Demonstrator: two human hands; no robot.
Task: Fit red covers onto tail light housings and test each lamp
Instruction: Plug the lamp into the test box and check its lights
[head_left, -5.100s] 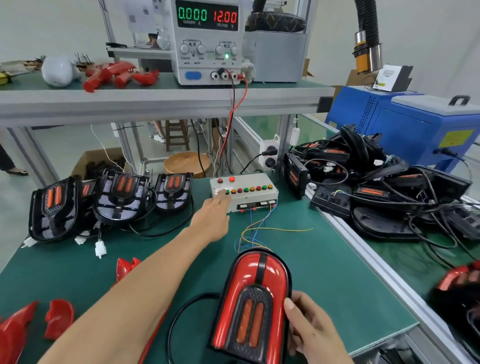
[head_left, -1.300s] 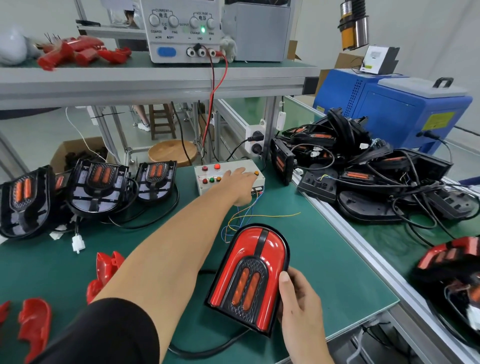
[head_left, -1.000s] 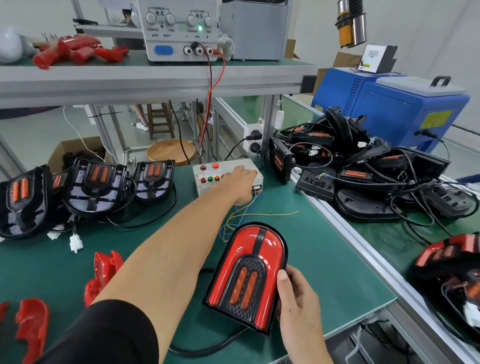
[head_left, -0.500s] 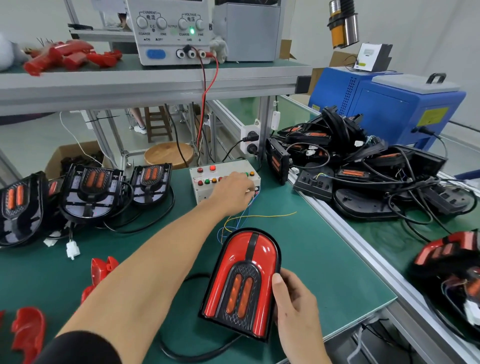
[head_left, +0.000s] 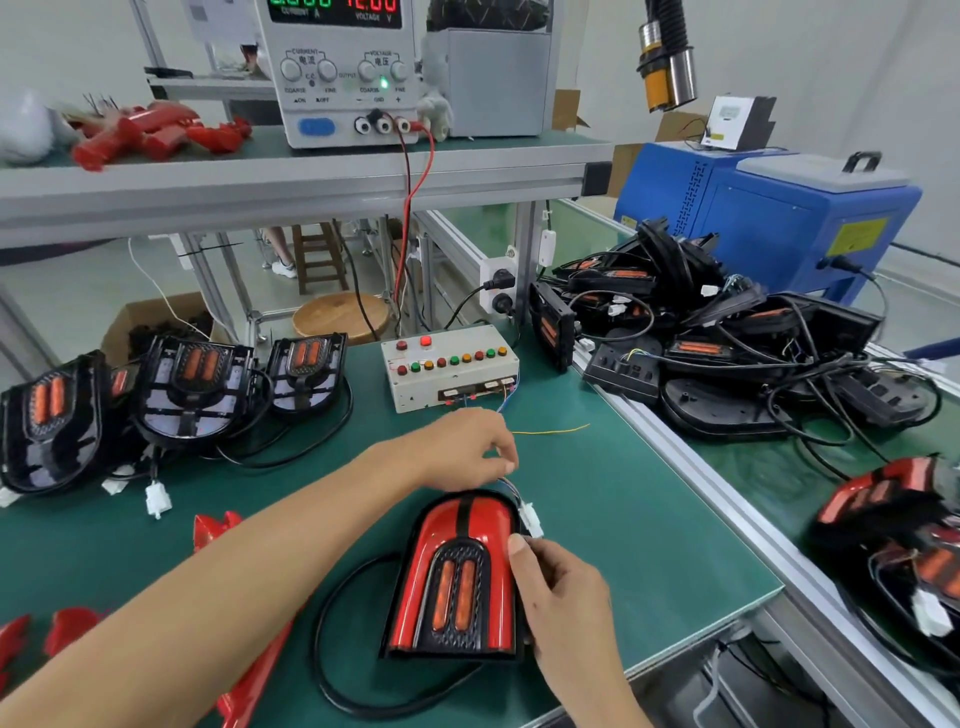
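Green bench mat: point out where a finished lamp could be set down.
Bare green mat lies between the grey button test box, the red-covered tail lamp and the aluminium bench rail. Left side is crowded with black uncovered housings and loose red covers.

Cover (head_left: 457, 525): glossy red plastic. Mat (head_left: 623, 519): matt green. Stool (head_left: 340, 314): wood. Shelf (head_left: 311, 179) at upper frame: brushed metal edge.

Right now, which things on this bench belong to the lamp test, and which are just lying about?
In use:
red-covered tail light
white plug connector
grey button test box
left hand, pinching wires
right hand, on lamp's edge

Lying about:
uncovered black housings
loose red covers
tangled lamp pile
blue machine
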